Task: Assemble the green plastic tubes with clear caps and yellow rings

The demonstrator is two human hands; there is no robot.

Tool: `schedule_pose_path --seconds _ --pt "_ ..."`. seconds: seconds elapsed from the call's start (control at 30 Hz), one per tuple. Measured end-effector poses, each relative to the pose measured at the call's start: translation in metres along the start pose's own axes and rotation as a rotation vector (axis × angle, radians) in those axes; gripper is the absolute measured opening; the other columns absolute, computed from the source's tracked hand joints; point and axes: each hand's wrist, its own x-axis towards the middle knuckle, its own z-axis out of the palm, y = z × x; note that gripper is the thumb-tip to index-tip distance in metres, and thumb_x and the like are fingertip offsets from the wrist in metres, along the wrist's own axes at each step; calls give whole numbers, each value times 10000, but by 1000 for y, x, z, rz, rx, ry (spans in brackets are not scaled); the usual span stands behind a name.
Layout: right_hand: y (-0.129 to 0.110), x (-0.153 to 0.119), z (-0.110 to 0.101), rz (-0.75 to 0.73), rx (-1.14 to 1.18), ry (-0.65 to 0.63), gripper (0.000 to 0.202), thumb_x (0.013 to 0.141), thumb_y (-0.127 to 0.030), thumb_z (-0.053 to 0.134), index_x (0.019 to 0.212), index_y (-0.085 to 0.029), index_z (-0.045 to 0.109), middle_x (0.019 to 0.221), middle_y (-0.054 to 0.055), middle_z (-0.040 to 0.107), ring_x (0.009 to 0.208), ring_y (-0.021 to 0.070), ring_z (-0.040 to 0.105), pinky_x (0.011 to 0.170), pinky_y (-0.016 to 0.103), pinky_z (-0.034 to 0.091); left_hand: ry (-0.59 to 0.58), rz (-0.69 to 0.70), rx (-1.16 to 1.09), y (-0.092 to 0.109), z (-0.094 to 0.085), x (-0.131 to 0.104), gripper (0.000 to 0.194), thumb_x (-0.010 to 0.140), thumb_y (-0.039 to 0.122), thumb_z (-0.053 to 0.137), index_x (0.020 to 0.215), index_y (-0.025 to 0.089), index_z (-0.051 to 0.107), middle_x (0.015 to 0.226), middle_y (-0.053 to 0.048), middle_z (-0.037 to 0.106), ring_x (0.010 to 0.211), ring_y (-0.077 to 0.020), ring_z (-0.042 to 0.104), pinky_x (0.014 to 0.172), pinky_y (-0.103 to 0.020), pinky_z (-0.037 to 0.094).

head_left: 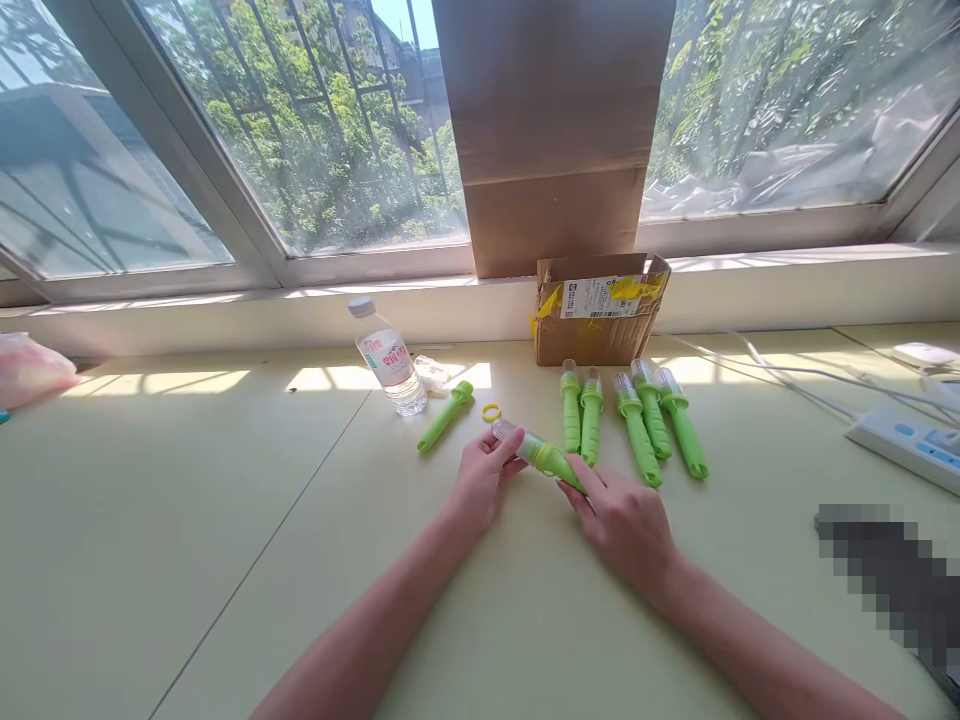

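Both my hands hold one green-handled tool [553, 460] with a clear, ridged head, tilted in front of me. My left hand [486, 470] pinches the clear end between thumb and fingers. Around the green handle, the fingers of my right hand [622, 515] are closed, covering its lower end. A yellow ring [491, 412] lies on the table just beyond my left hand. To its left rests a loose green handle [445, 418] without a clear head. Several similar green tools with clear heads [637, 430] lie side by side beyond my right hand.
A water bottle [388, 360] stands at the back left beside a crumpled clear wrapper [431, 374]. An open cardboard box [596, 310] sits against the window ledge. On the right are cables and a white power strip [907, 445], with a pixelated dark object [892, 580] nearer me.
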Motion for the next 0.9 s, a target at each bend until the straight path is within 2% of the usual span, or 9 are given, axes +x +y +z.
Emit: schedule_pose_path --seconds 0.1,0.23,0.3,0.37,0.43,0.53,0.7,0.8,0.9 --pt "-2 0 -3 24 107 -61 375 916 -362 407 1174 -161 592 689 30 630 540 127 517 473 249 262 -19 -8 1 4 1 -1 275 731 338 687 867 107 626 867 -80 638 816 -173 606 813 -342 499" --pt "-2 4 -11 174 433 -193 398 912 -407 386 1213 -213 558 760 0 656 504 110 492 477 219 331 -46 7 -23 11 2 -2 261 715 309 706 869 118 615 874 -79 643 829 -181 609 808 -351 496" --pt "0 7 -16 221 586 -303 422 918 -439 351 1250 -246 527 748 -29 652 472 104 470 443 210 333 -93 9 -52 14 1 -1 265 710 299 713 880 124 610 919 -89 647 861 -195 611 817 -359 487" --pt "0 9 -18 221 651 -337 436 915 -458 350 1232 -236 551 704 -37 640 508 116 497 460 208 350 -117 5 -68 14 1 -1 276 707 302 715 893 128 609 957 -98 650 896 -213 612 834 -373 477" --pt "0 9 -16 239 639 -316 426 910 -457 367 1214 -235 567 718 -33 645 549 122 522 486 206 365 -92 -3 -65 13 1 0 301 703 315 718 918 132 613 976 -102 653 920 -224 612 849 -386 472" --pt "-1 5 -9 239 431 -163 379 895 -417 426 1186 -234 587 795 -3 663 636 136 563 535 212 363 -57 -19 -38 7 2 0 323 715 335 705 946 124 626 978 -104 654 930 -219 612 873 -381 467" --pt "0 -1 -1 86 52 -11 345 911 -377 425 1168 -235 607 673 17 625 575 128 539 480 234 263 -6 -28 -29 2 5 -2 316 733 375 680 879 99 637 913 -105 654 867 -196 618 846 -355 480" --pt "-1 0 -3 41 60 -26 364 912 -383 414 1171 -206 599 662 19 627 537 122 522 463 237 249 -23 -36 -22 4 6 -3 316 729 380 681 856 93 636 914 -112 655 858 -200 616 821 -345 487" --pt "-2 3 -7 126 235 -95 361 897 -392 427 1158 -209 597 701 8 652 513 115 515 462 220 294 -55 -21 -28 9 4 -4 287 723 352 692 852 103 631 915 -104 655 855 -198 615 814 -346 489"
